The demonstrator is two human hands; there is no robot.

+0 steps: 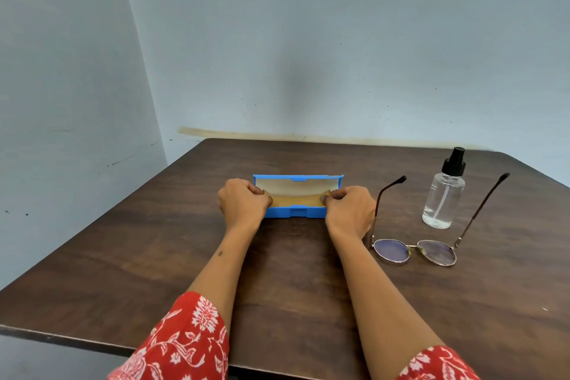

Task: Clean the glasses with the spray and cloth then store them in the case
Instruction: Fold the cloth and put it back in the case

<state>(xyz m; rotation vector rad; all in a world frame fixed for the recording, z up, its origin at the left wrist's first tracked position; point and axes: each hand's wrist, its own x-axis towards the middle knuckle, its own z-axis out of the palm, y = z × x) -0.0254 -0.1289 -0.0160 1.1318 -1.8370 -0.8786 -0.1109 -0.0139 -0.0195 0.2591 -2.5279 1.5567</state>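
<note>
A blue glasses case point(296, 212) lies open in the middle of the table, its lid standing up at the back. Inside it lies a tan cloth point(296, 200). My left hand point(243, 203) pinches the cloth's left end and my right hand point(350, 210) pinches its right end. The round metal-framed glasses point(415, 251) rest to the right of the case, temples unfolded and pointing away from me. A clear spray bottle point(444, 194) with a black nozzle stands upright behind the glasses.
The dark wooden table point(154, 256) sits in a corner, with light blue walls close behind and to the left. Its front edge runs near my red patterned sleeves point(185, 345).
</note>
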